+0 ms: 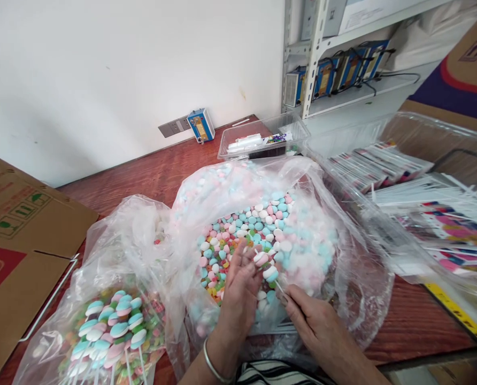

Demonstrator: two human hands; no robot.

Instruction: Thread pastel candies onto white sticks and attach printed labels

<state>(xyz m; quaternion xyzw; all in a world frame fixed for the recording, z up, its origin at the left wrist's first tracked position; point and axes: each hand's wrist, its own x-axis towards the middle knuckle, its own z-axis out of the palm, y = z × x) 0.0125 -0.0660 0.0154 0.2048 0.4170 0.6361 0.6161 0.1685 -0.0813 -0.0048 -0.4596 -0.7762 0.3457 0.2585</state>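
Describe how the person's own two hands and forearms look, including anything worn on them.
Both hands are bare, with no gloves. The left hand has a thin silver metal bangle around its wrist. The right hand shows no ring, watch or band. Both forearms are uncovered as far as the picture's lower edge; no sleeves reach them. A black-and-white striped garment shows between the forearms.

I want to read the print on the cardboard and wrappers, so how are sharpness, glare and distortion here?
Head view: even, soft daylight, faint shadows; white glare on the plastic bag veils the candies; wide-angle bending tilts the shelf; the cardboard box and wrappers at the edges look smeared, so small print is unreadable.
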